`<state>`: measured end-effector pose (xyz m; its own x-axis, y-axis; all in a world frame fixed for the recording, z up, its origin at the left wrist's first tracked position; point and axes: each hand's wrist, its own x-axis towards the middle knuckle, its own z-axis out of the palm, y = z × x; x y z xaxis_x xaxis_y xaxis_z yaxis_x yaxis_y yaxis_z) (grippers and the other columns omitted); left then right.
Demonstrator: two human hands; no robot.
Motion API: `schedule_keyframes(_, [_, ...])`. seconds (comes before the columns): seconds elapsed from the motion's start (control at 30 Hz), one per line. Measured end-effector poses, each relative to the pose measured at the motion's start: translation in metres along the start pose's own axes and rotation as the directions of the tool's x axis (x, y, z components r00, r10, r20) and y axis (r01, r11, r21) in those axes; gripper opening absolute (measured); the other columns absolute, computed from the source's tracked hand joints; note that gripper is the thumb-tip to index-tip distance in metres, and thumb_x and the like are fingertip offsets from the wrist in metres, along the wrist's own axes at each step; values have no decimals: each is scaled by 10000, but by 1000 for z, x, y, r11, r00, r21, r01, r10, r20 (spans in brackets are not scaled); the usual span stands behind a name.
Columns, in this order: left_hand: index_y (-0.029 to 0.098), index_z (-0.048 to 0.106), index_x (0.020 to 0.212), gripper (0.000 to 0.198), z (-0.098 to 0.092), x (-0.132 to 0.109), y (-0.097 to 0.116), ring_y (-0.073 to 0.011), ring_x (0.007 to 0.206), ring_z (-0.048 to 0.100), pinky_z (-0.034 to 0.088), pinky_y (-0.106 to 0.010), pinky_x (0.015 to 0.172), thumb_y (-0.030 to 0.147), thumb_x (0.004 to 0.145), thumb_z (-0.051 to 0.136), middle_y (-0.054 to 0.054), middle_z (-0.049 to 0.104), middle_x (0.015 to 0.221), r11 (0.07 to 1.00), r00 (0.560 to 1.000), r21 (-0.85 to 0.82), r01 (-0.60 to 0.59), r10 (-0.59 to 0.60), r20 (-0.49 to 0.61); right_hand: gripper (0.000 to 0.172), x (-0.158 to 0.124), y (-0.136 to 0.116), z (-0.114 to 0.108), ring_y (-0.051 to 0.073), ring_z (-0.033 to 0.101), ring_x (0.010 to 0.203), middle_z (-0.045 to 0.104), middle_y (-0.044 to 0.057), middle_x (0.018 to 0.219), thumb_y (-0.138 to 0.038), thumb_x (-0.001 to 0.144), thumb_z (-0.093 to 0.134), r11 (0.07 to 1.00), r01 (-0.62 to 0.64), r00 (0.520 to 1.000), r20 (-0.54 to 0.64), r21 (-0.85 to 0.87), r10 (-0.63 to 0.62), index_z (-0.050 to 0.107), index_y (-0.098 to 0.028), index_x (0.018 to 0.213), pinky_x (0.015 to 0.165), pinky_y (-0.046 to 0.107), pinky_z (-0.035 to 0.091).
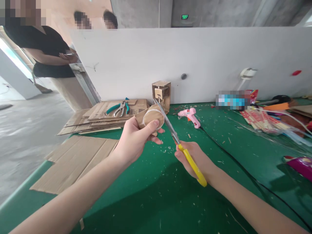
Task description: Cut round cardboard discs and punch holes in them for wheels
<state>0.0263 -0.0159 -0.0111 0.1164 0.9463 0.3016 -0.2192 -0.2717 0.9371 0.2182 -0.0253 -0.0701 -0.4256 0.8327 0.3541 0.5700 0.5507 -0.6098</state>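
Note:
Between the thumb and fingers of my left hand (133, 136) is a small piece of brown cardboard (153, 117) with a pale circle drawn on it. My right hand (192, 156) is wrapped round the yellow handles of a pair of scissors (174, 133). The metal blades point up and to the left, along the right edge of the cardboard piece. Whether the blades have cardboard between them, I cannot tell. Just behind the scissors' tip stands a small cardboard box (167, 92) with an open front and parts inside.
Flat cardboard sheets (95, 113) are stacked at the left, with teal-handled pliers (119, 108) on top. A pink glue gun (190, 116) trails a black cable across the green table (136, 201). Packets and sticks (263, 122) lie right. A person (46, 55) stands at back left.

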Motion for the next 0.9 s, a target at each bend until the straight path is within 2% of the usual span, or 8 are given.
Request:
schedule_keyframes(0.2, [141, 657, 812, 152, 1, -3, 6, -154, 648, 647, 543, -218, 444, 269, 747, 707, -44, 649, 737, 1000, 1000, -23, 6, -6, 12, 470, 1, 0, -1, 110, 383, 446, 404, -27, 518, -586, 890, 373, 994, 73, 993, -84, -85, -80, 331, -222, 596, 449, 259, 282])
schedule_keyframes(0.47, [143, 651, 753, 133, 5, -10, 22, -156, 578, 625, 513, -226, 390, 252, 725, 722, -35, 633, 661, 998, 998, 25, -56, 55, 40, 505, -2, -8, -4, 107, 374, 442, 390, -21, 506, -584, 914, 314, 971, 166, 962, -189, -173, -198, 341, -214, 572, 448, 254, 283])
schedule_keyframes(0.57, [139, 631, 749, 148, 4, -8, 21, -148, 567, 613, 483, -208, 378, 247, 716, 726, -31, 614, 644, 999, 998, 15, -52, 52, 20, 509, -1, -4, -2, 97, 353, 434, 382, -25, 510, -582, 914, 312, 988, 122, 979, -154, -92, -135, 326, -213, 564, 431, 252, 270])
schedule_keyframes(0.67, [143, 605, 775, 157, 1, -4, 18, -118, 557, 580, 440, -182, 363, 232, 720, 722, -19, 594, 669, 999, 999, -28, -45, 45, -14, 512, 0, 3, 0, 99, 374, 451, 423, -16, 538, -585, 922, 283, 997, 63, 996, -68, 45, -59, 371, -209, 586, 438, 256, 308])
schedule_keyframes(0.8, [150, 591, 822, 158, -3, 1, 13, -95, 601, 548, 414, -165, 368, 222, 742, 707, -12, 578, 749, 995, 999, -96, -24, 21, -33, 528, 2, 9, -1, 143, 504, 597, 569, 52, 744, -654, 903, 241, 975, 23, 998, 45, 221, -34, 449, -201, 729, 516, 288, 422])
schedule_keyframes(0.9, [146, 594, 841, 177, -5, 4, 9, -93, 628, 545, 415, -161, 381, 228, 741, 714, -13, 578, 785, 994, 999, -109, 14, -17, -34, 554, 1, 10, -2, 183, 554, 705, 602, 89, 856, -715, 863, 270, 963, 26, 994, 94, 269, -54, 462, -198, 822, 577, 324, 454])
